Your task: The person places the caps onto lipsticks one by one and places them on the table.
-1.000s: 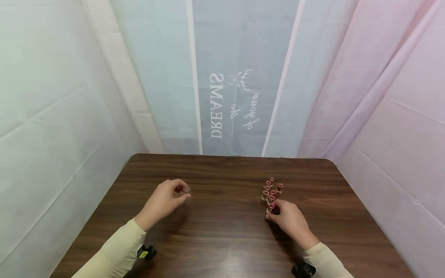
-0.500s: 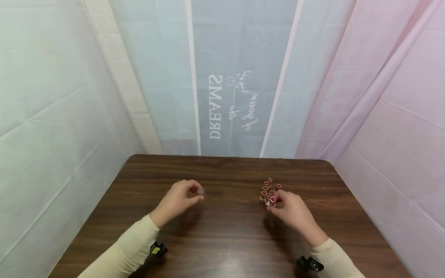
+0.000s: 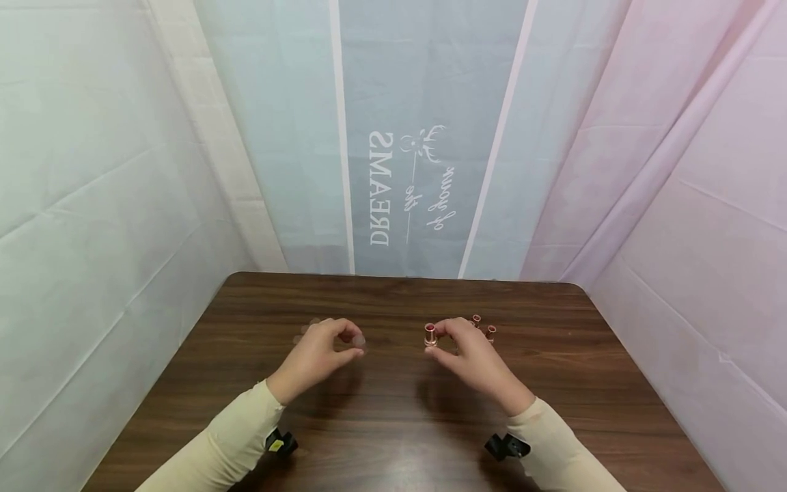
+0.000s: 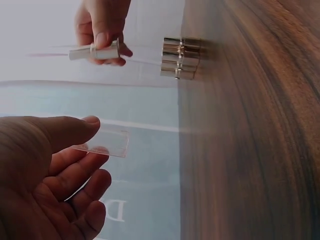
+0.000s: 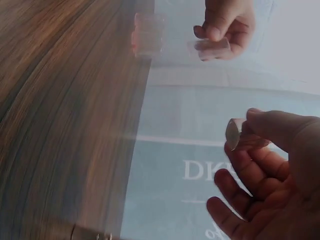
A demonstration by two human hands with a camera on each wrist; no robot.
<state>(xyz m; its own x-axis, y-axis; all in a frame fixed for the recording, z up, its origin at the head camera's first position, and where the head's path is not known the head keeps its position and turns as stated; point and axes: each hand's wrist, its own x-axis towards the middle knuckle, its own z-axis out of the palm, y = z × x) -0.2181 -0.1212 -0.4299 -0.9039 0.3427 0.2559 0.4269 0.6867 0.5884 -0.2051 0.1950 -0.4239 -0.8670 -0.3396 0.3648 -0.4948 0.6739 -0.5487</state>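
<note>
Closer to the left hand (image 3: 313, 355) came the right hand (image 3: 476, 357), a shiny tube (image 3: 430, 335) pinched at its fingertips; the tube stands long-way up, red end on top, maybe held by its side to keep both ends free; the left hand pinches a clear piece (image 4: 116, 143)

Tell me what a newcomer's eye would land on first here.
Probably the big white word DREAMS, running sideways on the blue cloth beyond the wooden table. Next, the shiny metal tube with a reddish mouth, pinched in the right hand above the table, with similar tubes standing on the wood nearby. Last, the small clear piece held in the left hand, faint in the head view.
</note>
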